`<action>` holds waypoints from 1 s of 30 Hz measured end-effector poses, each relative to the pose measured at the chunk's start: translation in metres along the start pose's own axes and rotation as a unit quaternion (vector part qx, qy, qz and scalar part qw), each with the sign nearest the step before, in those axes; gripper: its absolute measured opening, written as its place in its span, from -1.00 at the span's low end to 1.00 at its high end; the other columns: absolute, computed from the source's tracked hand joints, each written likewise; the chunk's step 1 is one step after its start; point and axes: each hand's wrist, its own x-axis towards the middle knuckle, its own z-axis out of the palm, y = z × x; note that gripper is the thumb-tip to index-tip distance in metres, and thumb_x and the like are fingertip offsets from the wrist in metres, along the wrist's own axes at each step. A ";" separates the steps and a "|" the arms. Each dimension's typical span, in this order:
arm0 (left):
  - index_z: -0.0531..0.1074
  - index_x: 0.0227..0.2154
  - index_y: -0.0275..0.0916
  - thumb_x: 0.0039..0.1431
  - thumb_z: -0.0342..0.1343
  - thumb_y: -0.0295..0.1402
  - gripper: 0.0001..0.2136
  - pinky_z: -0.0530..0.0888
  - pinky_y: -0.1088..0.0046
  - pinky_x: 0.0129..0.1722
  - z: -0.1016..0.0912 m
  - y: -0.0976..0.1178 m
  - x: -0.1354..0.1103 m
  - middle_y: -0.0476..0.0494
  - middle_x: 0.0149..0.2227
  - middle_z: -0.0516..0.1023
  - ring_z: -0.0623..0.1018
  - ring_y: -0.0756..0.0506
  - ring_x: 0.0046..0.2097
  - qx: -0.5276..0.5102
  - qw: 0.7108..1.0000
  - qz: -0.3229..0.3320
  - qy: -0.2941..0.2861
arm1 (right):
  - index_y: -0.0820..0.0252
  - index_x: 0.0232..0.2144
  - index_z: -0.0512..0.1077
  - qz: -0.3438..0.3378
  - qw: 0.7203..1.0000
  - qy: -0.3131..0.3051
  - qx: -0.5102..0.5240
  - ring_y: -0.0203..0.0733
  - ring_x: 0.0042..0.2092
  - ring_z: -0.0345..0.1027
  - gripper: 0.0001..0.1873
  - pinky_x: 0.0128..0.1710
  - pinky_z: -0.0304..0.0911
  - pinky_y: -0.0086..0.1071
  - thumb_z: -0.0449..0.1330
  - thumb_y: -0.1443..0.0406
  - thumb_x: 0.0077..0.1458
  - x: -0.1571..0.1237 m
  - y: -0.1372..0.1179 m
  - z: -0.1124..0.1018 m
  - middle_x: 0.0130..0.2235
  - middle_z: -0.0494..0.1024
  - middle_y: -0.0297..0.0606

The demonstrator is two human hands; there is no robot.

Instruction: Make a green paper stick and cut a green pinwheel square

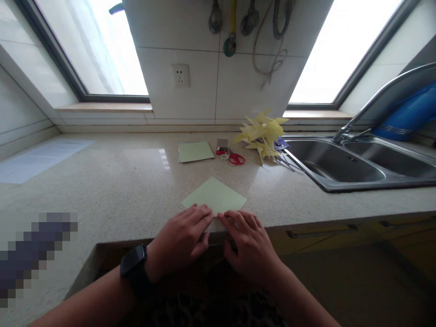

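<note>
A pale green sheet of paper (214,195) lies on the counter, one corner pointing away from me. My left hand (185,231) rests on its near left edge, fingers stretched out together and the thumb apart below. On the near right edge lies my right hand (247,236), its fingers slightly bent and spread on the paper. Both index fingertips come close together at the near side of the sheet. The hands hide part of that side, so I cannot tell whether it is folded there. Beyond it sits a stack of similar paper (195,151).
Red-handled scissors (236,158) and a small white ring (224,157) lie right of the stack. Yellow paper pinwheels (264,134) are piled beside the steel sink (327,187). Printed sheets (41,156) lie at far left. The counter's front edge runs just under my hands.
</note>
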 end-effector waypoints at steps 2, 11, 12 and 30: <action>0.37 0.19 -0.32 0.28 0.07 -0.44 -0.59 0.44 0.08 0.22 -0.001 -0.002 0.000 -0.30 0.20 0.47 0.46 -0.27 0.21 -0.002 1.000 -0.004 -0.005 | 0.19 0.24 0.32 -0.001 1.000 -0.006 -0.003 0.06 0.14 0.20 -0.39 0.20 0.11 -0.04 0.18 0.35 0.13 0.002 0.001 -0.001 0.15 0.44 -0.14; 0.35 0.20 -0.27 0.30 0.07 -0.41 -0.58 0.47 0.10 0.17 -0.008 -0.006 0.004 -0.25 0.18 0.47 0.48 -0.24 0.16 -0.028 0.999 -0.015 -0.025 | 0.09 0.26 0.32 0.019 0.999 -0.039 -0.009 0.11 0.15 0.20 -0.36 0.17 0.10 0.00 0.21 0.25 0.12 0.010 0.000 -0.010 0.17 0.39 -0.12; 0.35 0.20 -0.27 0.30 0.07 -0.41 -0.58 0.46 0.09 0.16 -0.009 -0.007 0.004 -0.25 0.18 0.47 0.47 -0.24 0.15 -0.030 0.999 -0.016 -0.028 | 0.09 0.26 0.33 0.019 0.999 -0.041 -0.011 0.11 0.16 0.19 -0.37 0.18 0.10 0.00 0.21 0.23 0.12 0.011 0.001 -0.011 0.17 0.39 -0.12; 0.32 0.22 -0.26 0.31 0.08 -0.36 -0.57 0.44 0.09 0.16 -0.008 -0.010 0.006 -0.28 0.15 0.45 0.46 -0.26 0.14 -0.047 0.998 -0.020 -0.046 | 0.16 0.28 0.27 -0.024 0.998 -0.063 -0.003 0.12 0.15 0.18 -0.39 0.19 0.02 0.03 0.17 0.21 0.19 0.017 0.014 -0.013 0.15 0.43 -0.12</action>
